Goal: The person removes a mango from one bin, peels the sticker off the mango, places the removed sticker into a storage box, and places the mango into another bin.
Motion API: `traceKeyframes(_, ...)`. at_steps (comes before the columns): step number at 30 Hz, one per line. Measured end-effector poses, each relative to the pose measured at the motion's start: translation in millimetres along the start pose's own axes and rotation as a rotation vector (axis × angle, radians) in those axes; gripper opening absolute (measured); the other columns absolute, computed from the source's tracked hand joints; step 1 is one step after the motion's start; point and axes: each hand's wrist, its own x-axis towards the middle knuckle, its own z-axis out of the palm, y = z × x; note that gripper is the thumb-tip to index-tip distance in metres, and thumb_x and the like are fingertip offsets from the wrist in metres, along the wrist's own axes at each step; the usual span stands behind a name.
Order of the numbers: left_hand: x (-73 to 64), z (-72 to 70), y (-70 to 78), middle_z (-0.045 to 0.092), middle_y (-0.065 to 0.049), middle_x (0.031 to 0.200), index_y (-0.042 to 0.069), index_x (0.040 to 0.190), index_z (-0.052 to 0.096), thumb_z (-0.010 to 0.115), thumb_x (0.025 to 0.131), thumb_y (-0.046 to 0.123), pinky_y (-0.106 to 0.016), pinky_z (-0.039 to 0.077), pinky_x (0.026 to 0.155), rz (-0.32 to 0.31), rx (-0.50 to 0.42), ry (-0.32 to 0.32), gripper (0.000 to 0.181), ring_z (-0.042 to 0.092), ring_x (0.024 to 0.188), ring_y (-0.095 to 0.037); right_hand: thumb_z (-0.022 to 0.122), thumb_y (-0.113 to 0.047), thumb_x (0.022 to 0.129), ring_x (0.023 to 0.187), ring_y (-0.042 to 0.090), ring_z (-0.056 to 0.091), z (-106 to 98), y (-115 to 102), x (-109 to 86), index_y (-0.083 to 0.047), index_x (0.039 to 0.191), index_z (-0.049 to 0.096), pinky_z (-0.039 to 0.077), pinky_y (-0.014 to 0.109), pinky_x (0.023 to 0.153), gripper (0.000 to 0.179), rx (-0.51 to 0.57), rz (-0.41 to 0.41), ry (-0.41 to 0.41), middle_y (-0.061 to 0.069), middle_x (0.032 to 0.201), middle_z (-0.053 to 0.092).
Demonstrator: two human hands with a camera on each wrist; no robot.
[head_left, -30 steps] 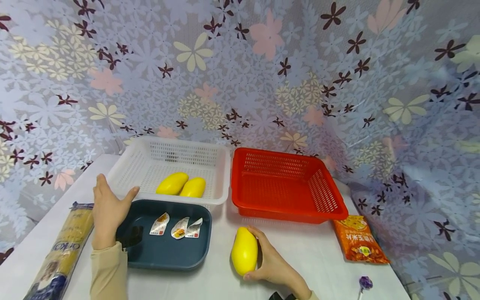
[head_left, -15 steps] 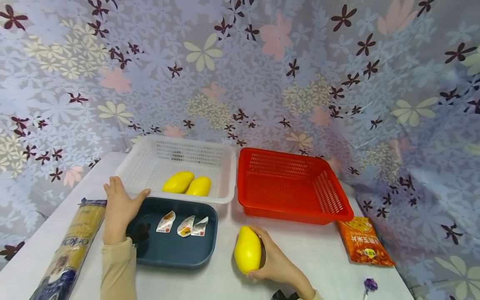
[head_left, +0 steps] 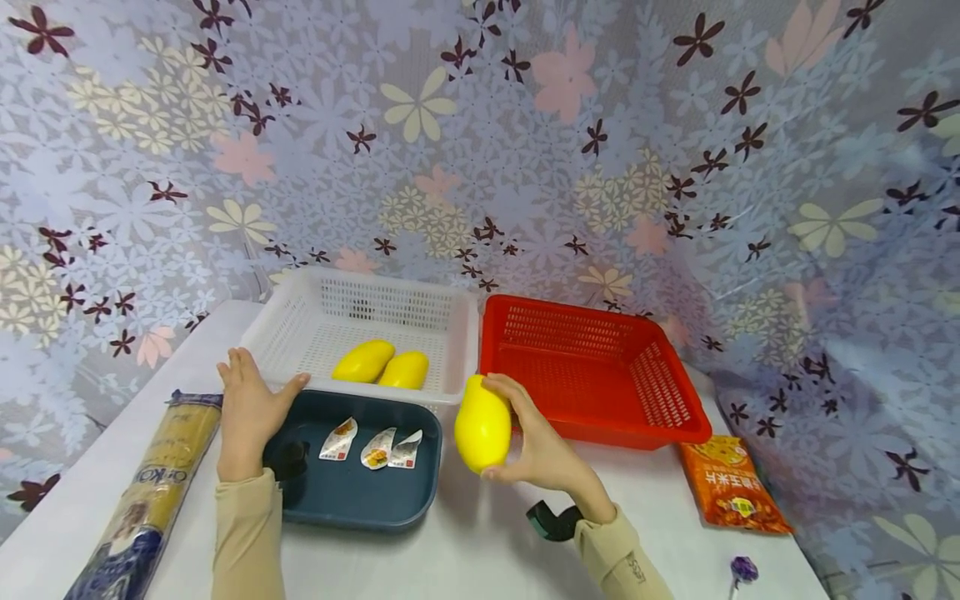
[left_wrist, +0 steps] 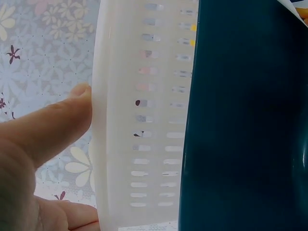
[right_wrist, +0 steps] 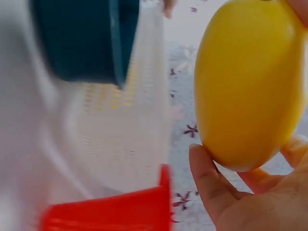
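Note:
My right hand point(head_left: 551, 454) grips a yellow mango point(head_left: 482, 427), fingers at its top and thumb at its lower end. The mango is held above the table, in front of the gap between the baskets; in the right wrist view the same mango point(right_wrist: 250, 86) fills the upper right. My left hand point(head_left: 251, 417) is spread at the front left corner of the white basket point(head_left: 468, 358), its thumb touching the rim point(left_wrist: 98, 96) in the left wrist view. Two more mangoes, one left point(head_left: 363, 361) and one right point(head_left: 406, 370), lie inside the white basket.
A red basket point(head_left: 592, 429) stands right of the white one. In front, a dark blue tray point(head_left: 352, 500) holds several small printed pieces point(head_left: 377, 448). A long yellow packet point(head_left: 161, 475) lies left; an orange snack bag point(head_left: 735, 483) and purple lollipop point(head_left: 744, 570) lie right.
My right hand has lifted the mango off the table and moved it away from me, towards the baskets. My left hand keeps its place at the white basket's corner. The head view has shifted slightly.

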Motion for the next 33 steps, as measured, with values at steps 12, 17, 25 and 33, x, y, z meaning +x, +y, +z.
traceKeyframes(12, 1.9, -0.1, 0.2, -0.011, -0.034, 0.156, -0.014, 0.148, -0.006, 0.064, 0.091, 0.039, -0.064, 0.009, 0.115, -0.005, 0.007, 0.006, 0.104, -0.008, 0.144, -0.054, 0.083, -0.020, 0.071, 0.134, 0.032, 0.037, -12.7, -3.3, 76.5, -0.014, 0.147, 0.031, 0.041, 0.052, 0.107, 0.092, -0.113, 0.044, 0.009, 0.011, 0.154, 0.023)
traceKeyframes(17, 2.1, 0.3, -0.7, -0.010, -0.034, 0.156, -0.014, 0.148, -0.006, 0.065, 0.090, 0.039, -0.064, 0.009, 0.115, 0.002, -0.006, 0.009, 0.105, -0.008, 0.143, -0.054, 0.083, -0.024, 0.072, 0.125, 0.029, 0.044, -2.0, 2.8, 107.6, -0.012, 0.145, 0.033, 0.046, 0.045, 0.103, 0.090, -0.131, 0.088, -0.013, 0.010, 0.149, 0.028)
traceKeyframes(25, 0.2, 0.6, -1.0, -0.012, -0.033, 0.156, -0.013, 0.148, -0.006, 0.065, 0.091, 0.038, -0.065, 0.008, 0.115, -0.010, -0.017, 0.001, 0.105, -0.010, 0.143, -0.054, 0.082, -0.037, 0.072, 0.125, 0.033, 0.044, 7.2, 21.8, 141.2, -0.014, 0.146, 0.038, 0.045, 0.046, 0.102, 0.090, -0.338, 0.213, -0.044, 0.015, 0.150, 0.029)
traceKeyframes(33, -0.1, 0.4, 0.0, -0.010, -0.034, 0.156, -0.014, 0.148, -0.004, 0.066, 0.090, 0.035, -0.065, 0.008, 0.115, -0.004, -0.030, 0.012, 0.104, -0.009, 0.143, -0.055, 0.079, -0.041, 0.073, 0.127, 0.042, 0.040, 18.4, 23.8, 148.1, -0.025, 0.143, 0.044, 0.028, 0.053, 0.098, 0.080, -0.480, 0.246, -0.119, 0.015, 0.152, 0.029)
